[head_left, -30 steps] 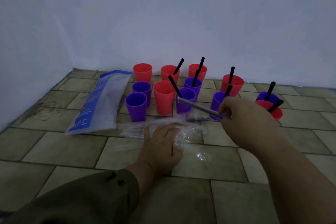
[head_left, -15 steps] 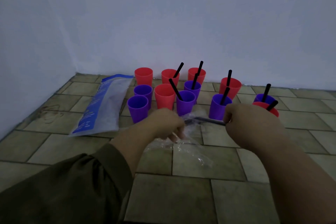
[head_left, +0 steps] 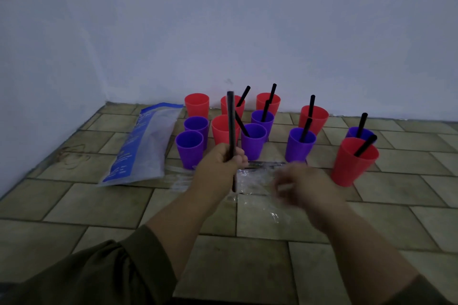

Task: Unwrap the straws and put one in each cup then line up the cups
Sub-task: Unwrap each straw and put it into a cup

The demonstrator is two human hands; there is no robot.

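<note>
Straw: black straw [head_left: 231, 121], thin and unwrapped, stood upright before the red and purple cups [head_left: 189, 153].
Left hand [head_left: 220, 163]: fingers curled round its lower part.
Right hand [head_left: 306, 184]: blurred over clear wrappers [head_left: 257, 179]; grip could not be told.
Around: blue-and-clear bag [head_left: 146, 146] lay left of the cups.

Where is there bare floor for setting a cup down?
Bare tiled floor lies left of the blue-and-clear plastic bag, right of the nearest red plastic cup, and nearer the camera than the clear plastic wrappers. Crowded: the red and purple cup cluster beside the bag.
</note>
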